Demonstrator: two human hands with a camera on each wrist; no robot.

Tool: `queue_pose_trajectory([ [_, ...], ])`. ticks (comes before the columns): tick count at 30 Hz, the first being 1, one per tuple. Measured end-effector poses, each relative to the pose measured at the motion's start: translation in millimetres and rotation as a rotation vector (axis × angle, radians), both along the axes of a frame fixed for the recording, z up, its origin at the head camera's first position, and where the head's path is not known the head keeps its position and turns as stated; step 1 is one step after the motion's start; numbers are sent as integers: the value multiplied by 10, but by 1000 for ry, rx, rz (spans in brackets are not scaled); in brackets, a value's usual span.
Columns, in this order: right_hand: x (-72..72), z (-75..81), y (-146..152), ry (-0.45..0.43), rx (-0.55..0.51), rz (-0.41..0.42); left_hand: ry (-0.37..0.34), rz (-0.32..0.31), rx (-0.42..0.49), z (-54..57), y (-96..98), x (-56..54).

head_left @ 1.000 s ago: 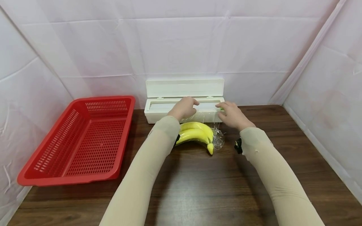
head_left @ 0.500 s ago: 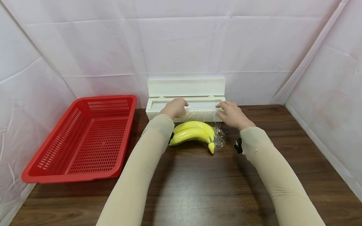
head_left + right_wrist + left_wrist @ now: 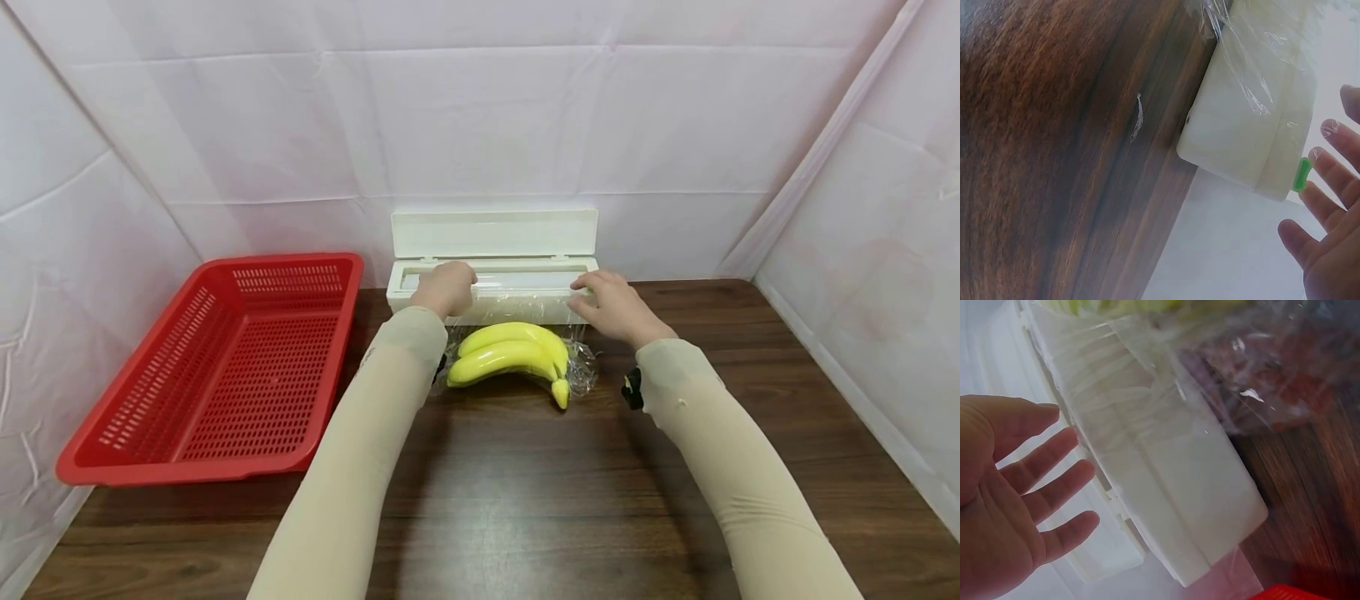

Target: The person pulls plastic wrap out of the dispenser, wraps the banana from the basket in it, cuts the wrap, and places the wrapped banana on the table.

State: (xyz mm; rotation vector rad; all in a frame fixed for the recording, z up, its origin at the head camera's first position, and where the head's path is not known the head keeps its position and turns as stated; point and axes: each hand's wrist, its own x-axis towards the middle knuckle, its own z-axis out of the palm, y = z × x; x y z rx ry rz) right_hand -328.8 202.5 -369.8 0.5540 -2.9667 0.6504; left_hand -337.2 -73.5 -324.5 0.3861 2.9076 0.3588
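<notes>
A bunch of yellow bananas (image 3: pixel 510 358) lies on the table under clear cling film (image 3: pixel 582 367), which runs up to a white cling film box (image 3: pixel 517 311). The box's lid (image 3: pixel 495 234) stands raised at the back, and a white roll shows inside. My left hand (image 3: pixel 446 288) is over the left part of the box; in the left wrist view its fingers are loosely spread with nothing between them. At the box's right end is my right hand (image 3: pixel 613 308), fingers relaxed. In the right wrist view its fingertips are right at a small green tab (image 3: pixel 1302 174) on the box's edge.
On the left stands a red slotted plastic basket (image 3: pixel 208 473). White cloth walls (image 3: pixel 480 125) close off the back and sides of the brown wooden table (image 3: pixel 555 500). A small scrap of film (image 3: pixel 1137 119) lies on the table in the right wrist view.
My left hand has moved left along the box, so more of the bananas and film shows. The right hand has stayed almost still at the box's right end.
</notes>
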Motion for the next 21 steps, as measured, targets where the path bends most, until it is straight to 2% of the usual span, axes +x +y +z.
queue_pose_trajectory([
  [10,24,36,-51,39,19,26,37,19,-5,-24,-106,19],
  [18,80,33,-77,89,22,30,66,20,78,-36,-160,71],
  [21,104,24,-69,106,17,35,65,34,79,-25,-183,101],
])
